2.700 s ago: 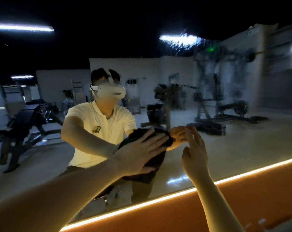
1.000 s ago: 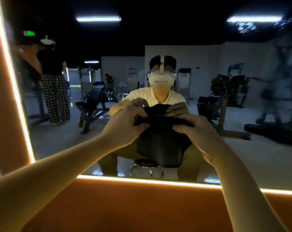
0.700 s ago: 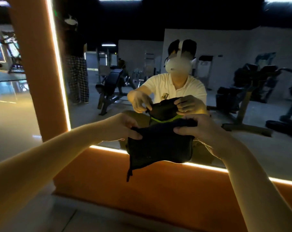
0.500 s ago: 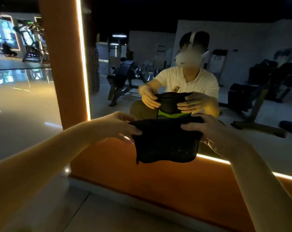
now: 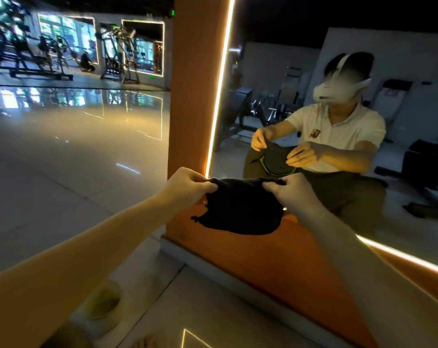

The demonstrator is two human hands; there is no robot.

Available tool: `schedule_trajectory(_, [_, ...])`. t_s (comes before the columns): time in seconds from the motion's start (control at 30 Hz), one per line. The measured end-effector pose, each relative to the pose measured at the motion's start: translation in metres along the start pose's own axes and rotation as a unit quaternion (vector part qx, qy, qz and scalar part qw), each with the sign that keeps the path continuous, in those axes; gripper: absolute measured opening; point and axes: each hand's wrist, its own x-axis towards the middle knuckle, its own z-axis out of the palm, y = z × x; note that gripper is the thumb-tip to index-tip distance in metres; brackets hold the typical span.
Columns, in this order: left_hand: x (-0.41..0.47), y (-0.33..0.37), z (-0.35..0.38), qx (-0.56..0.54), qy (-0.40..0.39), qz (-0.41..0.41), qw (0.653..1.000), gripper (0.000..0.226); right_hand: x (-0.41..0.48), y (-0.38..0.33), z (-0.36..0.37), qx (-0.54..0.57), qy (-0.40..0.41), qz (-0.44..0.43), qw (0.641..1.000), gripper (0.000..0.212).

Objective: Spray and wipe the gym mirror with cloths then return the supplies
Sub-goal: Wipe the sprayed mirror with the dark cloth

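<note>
Down on the pale tiled floor (image 5: 74,159) at the left end of the gym mirror (image 5: 275,79), crouched with both arms out. Has, at the far lower left under the left forearm, a blurred pale container (image 5: 101,305) with a yellow-green tint standing on the tiles, well apart from the cloth (image 5: 240,209); possibly one of the supplies, too soft to say. Pinches the cloth's upper left corner with the left hand (image 5: 187,188), fingers curled over the hem. Hangs the dark cloth in the air by its top edge, long axis running left to right, lower edge sagging free in front of the orange frame (image 5: 195,96) and just below the foot of the lit strip (image 5: 219,96) on the mirror's left edge; appears clear of the glass. Grips the upper right corner the same way with the right hand (image 5: 285,194), thumb and fingers closed on the fabric. Shows, in the reflection farther right, the same two-handed pinch and a green trim on the cloth's far side. Looks like a refold or a turn to a fresh face, either between wipes or ahead of putting things back; cannot tell which. Turns, for the coming move, on one relation: with the glass ahead and to the right of the cloth, and the right hand the nearer to it, probably calls for a flat press from that side, or else a fold of left corner onto right along the long axis.
</note>
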Motion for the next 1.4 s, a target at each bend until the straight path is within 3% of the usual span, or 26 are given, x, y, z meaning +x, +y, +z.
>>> schedule_trajectory(0.13, [-0.009,-0.002,0.010,-0.021,-0.008,0.031,0.999,0.012,-0.008,-0.021,0.031,-0.040,-0.024,-0.027,0.999,0.031])
schedule_trajectory(0.23, [-0.017,-0.004,0.023,-0.018,0.001,0.054,0.998,0.011,-0.015,-0.030,0.047,0.073,-0.102,0.037,0.991,0.024])
schedule_trajectory(0.37, [-0.029,-0.006,0.028,0.020,0.000,0.060,0.998,0.011,-0.025,-0.032,0.054,0.217,-0.202,0.104,0.949,0.036])
schedule_trajectory(0.47, [-0.037,0.007,0.019,0.023,-0.069,0.005,0.997,0.015,-0.026,-0.024,0.053,0.204,-0.242,0.044,0.948,0.036])
schedule_trajectory(0.57, [-0.049,0.020,-0.004,0.016,-0.110,-0.054,0.992,0.022,-0.023,-0.021,0.053,0.203,-0.263,-0.005,0.943,0.022])
schedule_trajectory(0.73, [-0.062,0.020,-0.046,0.116,0.022,0.012,0.993,0.022,-0.025,-0.031,0.055,0.195,-0.292,-0.064,0.934,0.020])
schedule_trajectory(0.83, [-0.066,0.014,-0.062,0.127,-0.077,-0.088,0.985,0.054,-0.024,-0.037,0.060,0.243,-0.306,-0.073,0.917,0.019])
schedule_trajectory(0.93, [-0.072,0.002,-0.060,0.097,-0.161,-0.128,0.974,0.054,-0.023,-0.046,0.070,0.287,-0.290,-0.073,0.910,0.017])
schedule_trajectory(1.03, [-0.073,-0.006,-0.049,0.025,-0.086,-0.116,0.989,0.043,-0.025,-0.058,0.080,0.326,-0.231,-0.062,0.915,0.011])
schedule_trajectory(1.1, [-0.069,-0.014,-0.042,0.016,-0.025,-0.097,0.995,0.049,-0.031,-0.066,0.091,0.349,-0.196,-0.049,0.915,0.009])
schedule_trajectory(1.23, [-0.058,-0.035,-0.035,0.122,0.083,-0.052,0.988,0.066,-0.042,-0.080,0.121,0.396,-0.199,-0.016,0.896,0.012])
schedule_trajectory(1.4, [-0.048,-0.062,-0.061,0.129,0.065,-0.071,0.987,0.009,-0.024,-0.098,0.141,0.345,-0.264,-0.031,0.900,0.015])
